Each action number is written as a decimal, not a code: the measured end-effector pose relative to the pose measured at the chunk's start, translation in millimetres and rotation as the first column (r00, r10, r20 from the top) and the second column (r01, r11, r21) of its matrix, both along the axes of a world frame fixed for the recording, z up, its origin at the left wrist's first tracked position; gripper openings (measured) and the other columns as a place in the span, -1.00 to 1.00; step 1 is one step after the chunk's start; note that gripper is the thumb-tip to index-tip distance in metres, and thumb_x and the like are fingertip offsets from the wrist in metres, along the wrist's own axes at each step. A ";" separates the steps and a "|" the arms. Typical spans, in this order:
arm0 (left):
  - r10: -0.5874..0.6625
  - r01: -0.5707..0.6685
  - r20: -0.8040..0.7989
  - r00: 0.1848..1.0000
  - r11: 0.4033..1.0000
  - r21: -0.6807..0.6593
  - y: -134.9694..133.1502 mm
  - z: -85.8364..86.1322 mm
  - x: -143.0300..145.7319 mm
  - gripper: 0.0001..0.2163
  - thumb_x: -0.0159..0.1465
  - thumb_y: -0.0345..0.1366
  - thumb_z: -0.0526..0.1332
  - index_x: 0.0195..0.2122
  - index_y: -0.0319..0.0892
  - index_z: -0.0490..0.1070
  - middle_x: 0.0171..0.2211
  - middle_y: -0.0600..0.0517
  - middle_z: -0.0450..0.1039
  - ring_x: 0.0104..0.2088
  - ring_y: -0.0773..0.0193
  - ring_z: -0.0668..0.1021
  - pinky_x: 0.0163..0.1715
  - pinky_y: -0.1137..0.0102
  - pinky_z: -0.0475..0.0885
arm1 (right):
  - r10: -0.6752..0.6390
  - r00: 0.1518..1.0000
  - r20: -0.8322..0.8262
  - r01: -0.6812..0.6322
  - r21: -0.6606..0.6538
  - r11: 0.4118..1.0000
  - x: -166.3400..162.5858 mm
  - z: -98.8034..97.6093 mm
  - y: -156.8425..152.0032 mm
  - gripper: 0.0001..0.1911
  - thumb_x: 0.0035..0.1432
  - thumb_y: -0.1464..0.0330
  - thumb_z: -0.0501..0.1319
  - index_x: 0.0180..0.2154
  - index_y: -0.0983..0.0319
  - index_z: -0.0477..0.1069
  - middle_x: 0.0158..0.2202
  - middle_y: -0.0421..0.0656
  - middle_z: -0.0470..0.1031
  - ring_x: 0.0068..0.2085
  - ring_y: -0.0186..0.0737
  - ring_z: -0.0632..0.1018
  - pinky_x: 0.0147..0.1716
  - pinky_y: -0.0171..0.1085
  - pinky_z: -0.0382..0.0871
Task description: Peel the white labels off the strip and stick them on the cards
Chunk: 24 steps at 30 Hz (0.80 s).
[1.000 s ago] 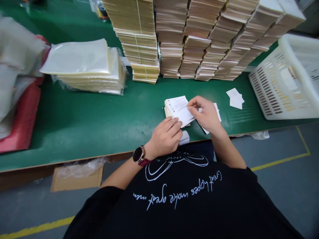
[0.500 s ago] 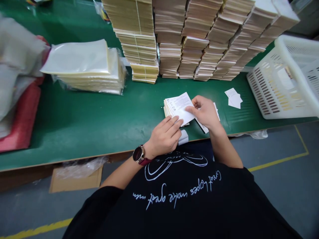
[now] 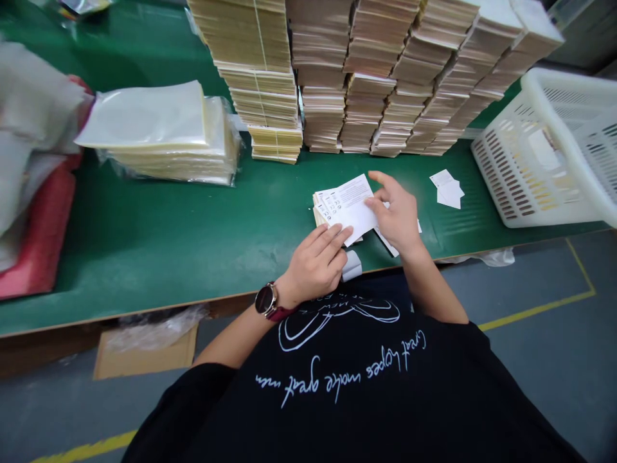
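Note:
Several white printed cards (image 3: 354, 196) lie slightly fanned on a small stack on the green table (image 3: 193, 238). Handwritten numbers show along the left side of the cards. My left hand (image 3: 321, 260) rests on their near edge, fingers stretched out over the paper. At the right edge of the top card is my right hand (image 3: 398, 212). Its thumb overlaps that edge, the index finger is raised away, and the curled fingers behind are partly hidden. More cards with a dark edge (image 3: 385, 243) show under my right hand. A grey-white curved object (image 3: 352, 265) sits by my left fingers.
Tall stacks of paper cards (image 3: 318, 109) stand at the back. Plastic-wrapped sheets (image 3: 149, 122) lie left of them, with a red object (image 3: 43, 238) under white bags at far left. Loose cards (image 3: 448, 190) lie near a white slotted basket (image 3: 530, 161) on the right.
My right index finger has lifted off the card and points away, the thumb staying at its edge. More handwritten numbers show on the fanned cards. The whole view has shifted slightly.

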<state>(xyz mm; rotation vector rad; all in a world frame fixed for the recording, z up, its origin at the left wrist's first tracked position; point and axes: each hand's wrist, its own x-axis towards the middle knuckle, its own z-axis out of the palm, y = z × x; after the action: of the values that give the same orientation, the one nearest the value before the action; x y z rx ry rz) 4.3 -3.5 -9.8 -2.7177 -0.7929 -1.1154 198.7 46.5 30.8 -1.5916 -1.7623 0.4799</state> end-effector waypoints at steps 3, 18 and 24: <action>-0.002 0.002 0.007 1.000 1.000 -0.006 -0.3 -1.1 0.8 -0.86 0.13 -0.50 0.11 -0.35 -0.24 0.44 0.08 -0.20 0.46 0.09 0.00 0.51 0.06 0.05 0.46 | -0.040 0.977 0.208 0.019 0.099 0.995 4.1 4.8 -2.7 -0.48 0.19 0.41 0.08 0.20 0.15 0.24 -0.36 -0.19 0.59 -0.32 -0.17 0.50 -0.11 -0.12 0.32; 0.127 -0.047 0.323 0.938 0.969 -0.245 4.2 20.3 -2.6 -0.87 0.23 -0.40 0.04 -0.45 -0.15 0.31 -0.48 0.04 0.44 -0.30 0.21 0.50 -0.28 0.24 0.37 | 0.313 0.938 -0.146 -0.304 0.085 0.949 14.8 23.8 -82.5 -0.61 0.19 0.36 0.26 0.07 0.07 0.36 -0.19 -0.19 0.59 -0.07 -0.17 0.53 0.03 -0.04 0.37; 0.190 -0.181 0.274 0.943 0.982 -0.059 -3.9 34.1 -1.2 -0.82 0.16 -0.37 0.21 -0.20 -0.13 0.40 -0.05 -0.10 0.49 -0.02 0.07 0.49 -0.09 0.15 0.37 | 0.294 0.886 -0.360 -0.265 0.127 0.956 -8.8 18.1 -81.2 -0.88 0.19 0.40 0.25 -0.20 0.15 0.47 -0.32 -0.22 0.50 -0.28 -0.29 0.51 -0.24 -0.20 0.44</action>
<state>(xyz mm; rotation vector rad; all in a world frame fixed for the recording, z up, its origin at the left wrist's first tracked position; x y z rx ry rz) 3.1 -7.4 24.3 -2.4760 -1.0889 -1.4691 189.9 -34.7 49.0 -1.1043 -1.6904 0.7914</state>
